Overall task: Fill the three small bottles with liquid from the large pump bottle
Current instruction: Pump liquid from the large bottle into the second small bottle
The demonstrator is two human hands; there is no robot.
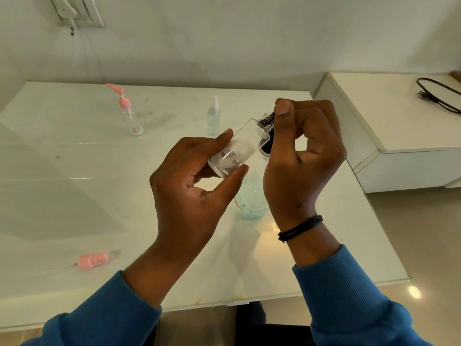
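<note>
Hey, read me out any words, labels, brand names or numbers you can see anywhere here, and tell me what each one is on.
None can be read.
Large bottle on the table: a bit of red print at its left edge, too small and blurred to read.
Clear small bottle in the left hand, right hand at its dark cap: grey marks, not legible as text.
Pink pump bottle, spray bottle, pink cap: no print visible.
</note>
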